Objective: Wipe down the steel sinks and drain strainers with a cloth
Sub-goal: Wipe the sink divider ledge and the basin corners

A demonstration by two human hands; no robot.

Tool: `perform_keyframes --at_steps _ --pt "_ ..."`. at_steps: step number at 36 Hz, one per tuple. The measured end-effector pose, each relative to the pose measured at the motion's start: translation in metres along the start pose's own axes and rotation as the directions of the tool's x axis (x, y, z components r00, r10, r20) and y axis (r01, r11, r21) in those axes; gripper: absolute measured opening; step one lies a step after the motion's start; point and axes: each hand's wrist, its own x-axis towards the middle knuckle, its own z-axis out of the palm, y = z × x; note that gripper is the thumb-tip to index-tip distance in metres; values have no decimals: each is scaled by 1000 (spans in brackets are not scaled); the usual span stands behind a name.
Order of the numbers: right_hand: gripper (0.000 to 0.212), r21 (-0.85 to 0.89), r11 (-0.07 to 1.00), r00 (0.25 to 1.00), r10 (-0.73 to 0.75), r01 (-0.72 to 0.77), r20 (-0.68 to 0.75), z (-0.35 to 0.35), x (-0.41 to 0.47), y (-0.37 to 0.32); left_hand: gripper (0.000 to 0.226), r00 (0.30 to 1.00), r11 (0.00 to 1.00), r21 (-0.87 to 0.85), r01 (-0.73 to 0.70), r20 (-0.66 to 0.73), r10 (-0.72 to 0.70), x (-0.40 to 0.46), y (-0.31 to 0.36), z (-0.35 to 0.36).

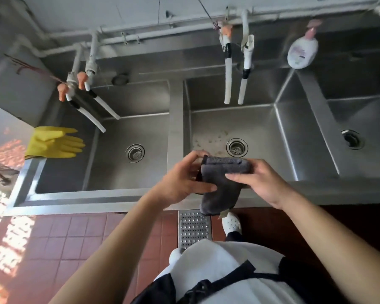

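A dark grey cloth (219, 187) hangs folded over the front rim of the steel sinks, held by both hands. My left hand (182, 181) grips its left side and my right hand (263, 183) pinches its right side. Behind it lie three steel basins: the left sink (110, 167), the middle sink (270, 156) and the right sink (373, 119). Each has a round drain strainer: left strainer (135, 153), middle strainer (236, 147), right strainer (351, 139). Pale spots mark the middle basin's floor near its strainer.
Yellow rubber gloves (53, 142) lie on the left sink's rim. White taps with orange handles (81, 88) hang over the left basin, two white hoses (235, 84) over the middle. A soap bottle (302, 51) stands at the back right. A floor drain grate (193, 229) sits by my white shoe (231, 222).
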Motion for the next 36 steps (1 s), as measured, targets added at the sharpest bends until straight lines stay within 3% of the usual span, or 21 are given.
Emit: perform_keyframes --at_steps 2,6,10,14,16,19,22,24,27,30,32,35,36 --pt "30 146 988 999 49 -51 17 -23 4 -6 69 1000 999 37 17 -24 -16 14 -2 8" --pt "39 215 970 994 102 -110 49 -64 17 -2 46 984 1000 -9 27 -177 -28 39 -11 26" --pt "38 69 990 981 110 -122 160 -96 29 5 37 973 972 225 73 -228 -21 56 -14 37" --pt "50 -223 973 940 129 -58 316 -112 48 -8 39 981 847 521 104 -194 -2 64 -4 35" --pt "57 -493 869 941 127 47 315 -111 59 -17 41 987 793 596 123 -160 -33 70 4 31" --pt "60 -710 698 930 190 97 314 -98 76 -26 46 982 745 648 157 -180 -50 83 12 25" --pt "29 -854 495 948 161 162 273 -84 91 -25 44 977 758 629 172 -207 -50 93 14 15" --pt "7 -854 490 957 122 173 264 -83 97 -25 44 977 769 613 181 -201 -70 94 13 7" --pt "19 -834 524 960 102 172 262 -92 101 -28 54 981 765 617 186 -156 -113 90 6 -3" --pt "23 -860 501 955 196 97 222 -99 107 -35 47 979 811 558 178 -180 -91 89 -4 -10" --pt "19 -899 438 938 297 30 176 -98 109 -35 46 981 798 581 160 -181 -65 94 -4 -15" --pt "22 -965 260 900 420 8 121 -86 117 -28 47 991 732 670 122 -125 -51 109 -3 -22" --pt "30 -960 281 890 438 -2 127 -80 121 -24 48 993 713 692 114 -106 -57 114 -1 -24"
